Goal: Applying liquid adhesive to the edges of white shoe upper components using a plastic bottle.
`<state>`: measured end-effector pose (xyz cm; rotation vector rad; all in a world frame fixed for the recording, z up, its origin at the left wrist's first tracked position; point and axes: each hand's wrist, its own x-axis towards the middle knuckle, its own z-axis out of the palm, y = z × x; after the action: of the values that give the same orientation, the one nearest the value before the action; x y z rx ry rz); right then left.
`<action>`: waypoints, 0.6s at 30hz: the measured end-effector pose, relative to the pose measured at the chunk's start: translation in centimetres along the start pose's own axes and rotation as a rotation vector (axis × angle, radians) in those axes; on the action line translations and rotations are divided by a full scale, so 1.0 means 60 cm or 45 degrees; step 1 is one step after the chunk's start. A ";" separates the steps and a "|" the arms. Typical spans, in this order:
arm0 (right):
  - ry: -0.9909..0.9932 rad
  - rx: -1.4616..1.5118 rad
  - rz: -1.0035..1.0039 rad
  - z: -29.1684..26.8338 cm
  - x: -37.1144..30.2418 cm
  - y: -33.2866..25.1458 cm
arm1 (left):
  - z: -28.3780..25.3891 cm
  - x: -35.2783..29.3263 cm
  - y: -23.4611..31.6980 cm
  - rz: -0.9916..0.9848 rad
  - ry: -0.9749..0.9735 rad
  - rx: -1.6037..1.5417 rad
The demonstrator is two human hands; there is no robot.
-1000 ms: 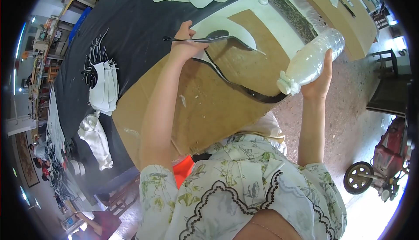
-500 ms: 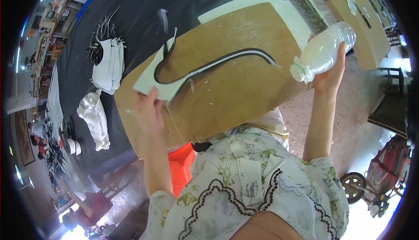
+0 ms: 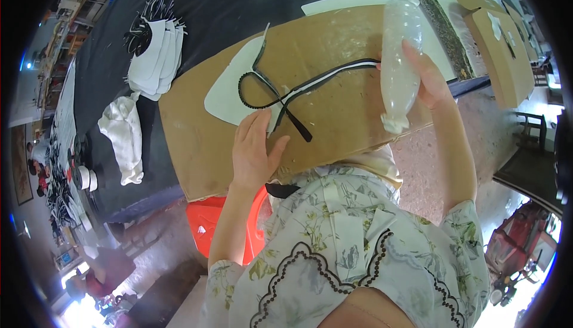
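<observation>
The bottle (image 3: 401, 59) is now swinging in over the brown board (image 3: 191, 137)
Your right fingers (image 3: 413, 54) are gripping it, bringing it beside one end of the black strip (image 3: 325, 78); your left fingers (image 3: 258, 122) are resting loose on the white piece (image 3: 228, 92) lying there.

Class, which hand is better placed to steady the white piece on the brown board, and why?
The left hand seems better placed: it lies at the edge of the white piece. The right hand holds the bottle.
</observation>
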<state>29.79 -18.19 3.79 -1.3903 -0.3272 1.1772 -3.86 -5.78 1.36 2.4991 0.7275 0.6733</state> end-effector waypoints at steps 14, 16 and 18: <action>0.171 -0.797 -1.424 0.287 0.003 0.058 | -0.010 -0.001 -0.022 0.075 0.001 -0.048; 0.093 -0.435 -1.067 0.285 0.009 0.062 | -0.010 -0.002 -0.023 0.040 0.035 -0.074; 0.066 -0.550 -1.241 0.300 0.002 0.059 | -0.007 0.001 -0.023 0.068 0.058 -0.063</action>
<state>14.25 -8.52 4.99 -1.3431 -1.1202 0.2609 -4.54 -4.57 1.00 2.4729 0.6538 0.7606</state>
